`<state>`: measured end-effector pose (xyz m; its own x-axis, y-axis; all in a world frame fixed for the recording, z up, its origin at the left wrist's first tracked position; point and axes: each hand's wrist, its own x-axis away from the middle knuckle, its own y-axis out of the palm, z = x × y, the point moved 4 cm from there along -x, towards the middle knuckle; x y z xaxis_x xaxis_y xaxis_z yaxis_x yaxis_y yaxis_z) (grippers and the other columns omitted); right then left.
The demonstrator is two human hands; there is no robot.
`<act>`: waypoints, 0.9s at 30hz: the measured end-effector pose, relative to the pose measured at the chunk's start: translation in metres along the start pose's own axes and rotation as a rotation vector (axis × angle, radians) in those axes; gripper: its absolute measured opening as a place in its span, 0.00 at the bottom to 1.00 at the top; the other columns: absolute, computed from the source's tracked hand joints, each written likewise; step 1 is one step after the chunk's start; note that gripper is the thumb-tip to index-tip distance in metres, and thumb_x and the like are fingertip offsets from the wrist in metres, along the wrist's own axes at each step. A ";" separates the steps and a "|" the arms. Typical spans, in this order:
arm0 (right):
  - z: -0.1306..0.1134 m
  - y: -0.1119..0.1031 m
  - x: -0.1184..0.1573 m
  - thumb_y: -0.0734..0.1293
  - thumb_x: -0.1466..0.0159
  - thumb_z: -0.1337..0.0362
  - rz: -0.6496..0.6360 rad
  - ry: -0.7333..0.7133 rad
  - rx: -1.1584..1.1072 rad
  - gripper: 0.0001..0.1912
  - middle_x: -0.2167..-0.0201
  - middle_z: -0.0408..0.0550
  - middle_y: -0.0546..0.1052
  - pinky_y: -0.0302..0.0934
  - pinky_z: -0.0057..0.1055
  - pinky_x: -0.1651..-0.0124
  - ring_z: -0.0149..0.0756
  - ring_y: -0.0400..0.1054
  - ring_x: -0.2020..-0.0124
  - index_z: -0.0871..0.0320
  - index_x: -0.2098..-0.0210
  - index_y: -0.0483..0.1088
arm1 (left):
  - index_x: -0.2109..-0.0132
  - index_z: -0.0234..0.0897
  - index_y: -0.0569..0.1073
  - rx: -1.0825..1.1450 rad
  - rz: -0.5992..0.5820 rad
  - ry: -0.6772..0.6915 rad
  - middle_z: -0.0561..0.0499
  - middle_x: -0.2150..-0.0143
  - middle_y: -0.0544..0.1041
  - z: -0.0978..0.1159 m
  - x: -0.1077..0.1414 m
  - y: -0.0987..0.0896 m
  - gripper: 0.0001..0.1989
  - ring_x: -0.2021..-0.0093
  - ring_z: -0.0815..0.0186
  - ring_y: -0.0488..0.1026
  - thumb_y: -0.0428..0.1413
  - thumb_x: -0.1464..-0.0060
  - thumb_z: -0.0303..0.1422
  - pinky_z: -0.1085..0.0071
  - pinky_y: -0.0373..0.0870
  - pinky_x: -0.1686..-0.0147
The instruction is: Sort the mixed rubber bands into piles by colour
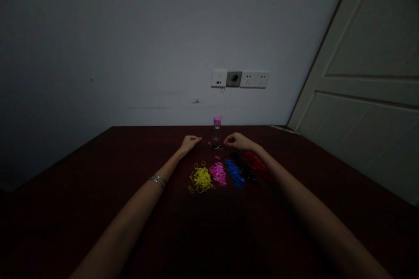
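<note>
My left hand [190, 143] rests on the dark red table, thumb and fingertips pressed together. Whatever may be in that pinch is too small to make out. Across from it, my right hand [239, 141] is also closed in a pinch, its fingertips beside a small mixed cluster of bands [216, 146]. Any band in its fingers is hidden. Behind the cluster stands a small clear bottle [216, 133] with a pink cap [217, 120]. Nearer me lie heaps of little rubber bands: yellow [202, 178], pink [218, 174], blue [235, 173], black [248, 173] and red [254, 162], the last partly behind my right forearm.
A single pink band [217, 157] lies between the cluster and the pink heap. The table [137, 152] meets a pale wall [131, 52] carrying socket plates [254, 79]. At right is a white panelled door [366, 87]. The light is dim.
</note>
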<state>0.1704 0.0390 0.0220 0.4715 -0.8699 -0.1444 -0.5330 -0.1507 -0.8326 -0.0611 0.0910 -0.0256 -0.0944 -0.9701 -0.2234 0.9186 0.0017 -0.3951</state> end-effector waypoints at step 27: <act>0.008 0.038 -0.004 0.61 0.44 0.69 0.171 0.096 0.231 0.10 0.68 0.46 0.72 0.51 0.24 0.70 0.32 0.64 0.68 0.56 0.62 0.67 | 0.71 0.29 0.76 -0.058 0.026 0.043 0.51 0.82 0.70 0.008 0.010 -0.001 0.21 0.76 0.69 0.64 0.50 0.55 0.45 0.75 0.58 0.74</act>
<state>0.1537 0.0409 -0.0129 0.3148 -0.9154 -0.2509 -0.4199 0.1028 -0.9017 -0.0601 0.0792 -0.0200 -0.0881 -0.9584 -0.2715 0.8975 0.0419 -0.4391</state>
